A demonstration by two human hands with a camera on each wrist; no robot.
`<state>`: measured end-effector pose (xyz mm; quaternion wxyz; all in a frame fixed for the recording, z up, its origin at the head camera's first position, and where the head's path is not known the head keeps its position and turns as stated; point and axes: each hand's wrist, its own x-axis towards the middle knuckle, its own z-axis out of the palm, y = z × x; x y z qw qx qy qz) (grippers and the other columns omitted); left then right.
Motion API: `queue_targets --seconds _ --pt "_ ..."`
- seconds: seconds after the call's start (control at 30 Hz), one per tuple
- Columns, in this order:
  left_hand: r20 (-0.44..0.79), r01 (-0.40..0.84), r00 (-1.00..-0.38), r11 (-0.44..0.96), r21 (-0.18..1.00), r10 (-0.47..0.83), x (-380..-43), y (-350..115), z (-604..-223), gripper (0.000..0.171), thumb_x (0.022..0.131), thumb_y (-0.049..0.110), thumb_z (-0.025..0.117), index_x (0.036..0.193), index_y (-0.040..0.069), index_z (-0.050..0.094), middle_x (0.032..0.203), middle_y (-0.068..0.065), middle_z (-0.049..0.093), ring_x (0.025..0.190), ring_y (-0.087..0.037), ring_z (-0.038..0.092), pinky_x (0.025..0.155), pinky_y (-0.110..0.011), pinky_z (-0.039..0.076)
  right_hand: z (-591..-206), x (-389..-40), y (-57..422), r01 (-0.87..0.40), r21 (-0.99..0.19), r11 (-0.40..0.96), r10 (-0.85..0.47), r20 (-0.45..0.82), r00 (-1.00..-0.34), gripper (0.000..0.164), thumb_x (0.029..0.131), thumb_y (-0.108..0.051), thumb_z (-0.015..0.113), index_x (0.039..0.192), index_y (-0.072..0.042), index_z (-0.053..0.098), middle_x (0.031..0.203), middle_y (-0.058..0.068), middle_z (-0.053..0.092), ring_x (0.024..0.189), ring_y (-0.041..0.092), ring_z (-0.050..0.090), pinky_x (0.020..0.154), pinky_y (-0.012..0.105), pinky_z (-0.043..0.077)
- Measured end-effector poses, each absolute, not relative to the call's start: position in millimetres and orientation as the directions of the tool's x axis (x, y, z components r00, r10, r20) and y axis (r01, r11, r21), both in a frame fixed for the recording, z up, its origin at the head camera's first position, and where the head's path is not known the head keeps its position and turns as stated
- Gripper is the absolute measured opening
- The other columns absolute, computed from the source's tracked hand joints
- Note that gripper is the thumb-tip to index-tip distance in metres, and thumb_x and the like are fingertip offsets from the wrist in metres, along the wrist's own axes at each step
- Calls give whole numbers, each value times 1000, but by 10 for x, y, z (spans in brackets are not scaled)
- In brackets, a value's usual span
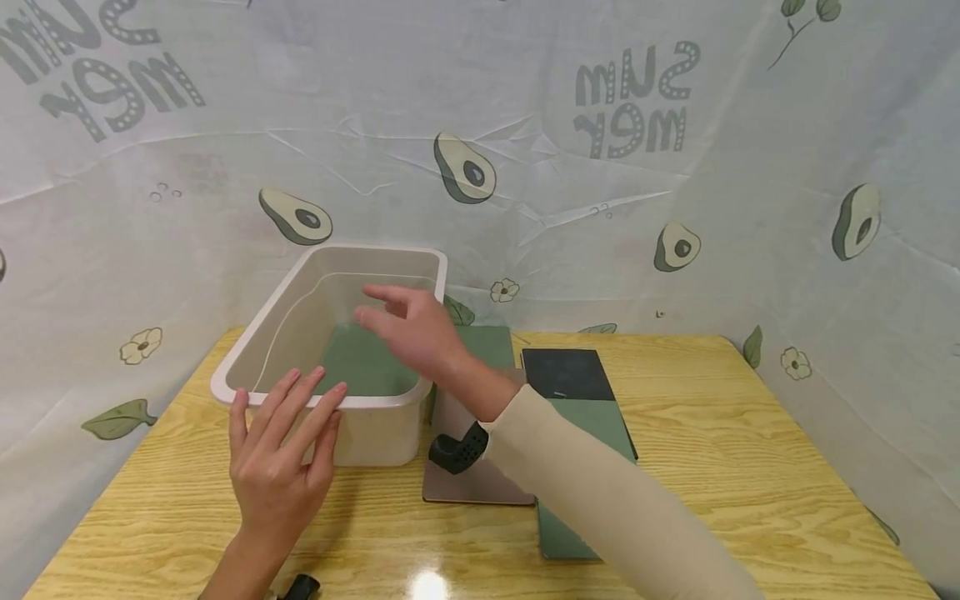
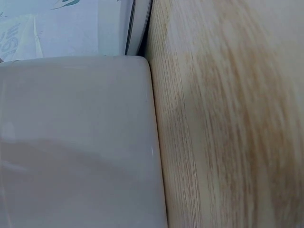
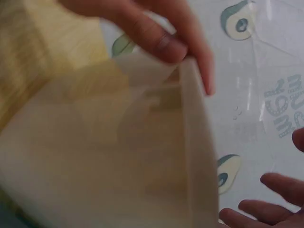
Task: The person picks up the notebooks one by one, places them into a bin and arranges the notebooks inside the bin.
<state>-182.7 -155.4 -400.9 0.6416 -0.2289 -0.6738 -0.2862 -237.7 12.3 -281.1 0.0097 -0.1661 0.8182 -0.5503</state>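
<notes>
Okay, left hand [image 1: 281, 467] spread over the bin rim [image 1: 386, 402] beneath it; right hand [image 1: 416, 333] loose, thumb apart, green book [image 1: 352, 358] below it inside the bin [image 1: 378, 435]. Probably best: steady rim left-handed, right hand clear of it.

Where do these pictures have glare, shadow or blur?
In the head view, white glare sits on the yellow wood-grain table, near the bottom edge; in the left wrist view, a darker band, probably shadow, crosses the off-white rectangular plastic bin; in the right wrist view, bin and table look smeared, while the white avocado-print sheet looks sharper.
</notes>
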Motion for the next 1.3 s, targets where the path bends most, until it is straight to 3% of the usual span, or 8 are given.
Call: queue_targets --seconds 0.2,0.33,0.47,0.63,1.03,1.3 --pt "997 676 -66 732 80 -48 -1840 -1565 -4013 30 106 28 65 103 5 84 109 -24 79 112 -41 70 128 -51 31 -2830 -2349 243 -515 -605 607 -419 306 -855 56 106 -38 60 159 -21 51 173 5 37 160 25 39 125 47 40" --pt "997 667 -70 742 74 -37 -1841 -1591 -4029 29 106 27 65 105 6 84 110 -23 79 112 -42 70 128 -52 31 -2871 -2346 326 -620 -433 654 -520 338 -785 60 107 -38 61 162 -17 46 176 8 31 162 27 36 127 47 36" --pt "997 661 -70 747 71 -33 -1843 -1605 -4044 29 106 27 65 105 6 84 111 -22 79 113 -42 70 128 -53 31 -2903 -2353 403 -722 -196 664 -623 389 -679 62 107 -42 62 161 -14 48 174 13 34 161 30 37 129 45 34" --pt "997 664 -66 745 71 -36 -1852 -1607 -4052 28 105 27 65 105 7 84 111 -22 80 111 -42 70 128 -52 31 -2938 -2365 521 -751 69 657 -702 418 -576 60 108 -47 59 158 -16 51 171 12 40 160 32 38 129 48 33" --pt "997 662 -72 746 77 -40 -1852 -1581 -4043 30 106 28 64 105 6 84 111 -23 79 112 -41 70 128 -52 31 -2957 -2378 790 -713 87 695 -707 262 -657 71 104 -63 55 166 -33 38 180 4 20 168 27 18 132 61 20" --pt "996 666 -71 741 82 -46 -1850 -1559 -4016 31 106 27 63 104 5 84 110 -24 79 111 -42 69 128 -50 31 -2998 -2375 946 -707 110 699 -705 274 -654 70 103 -65 54 165 -35 39 180 3 19 168 29 18 131 63 19"
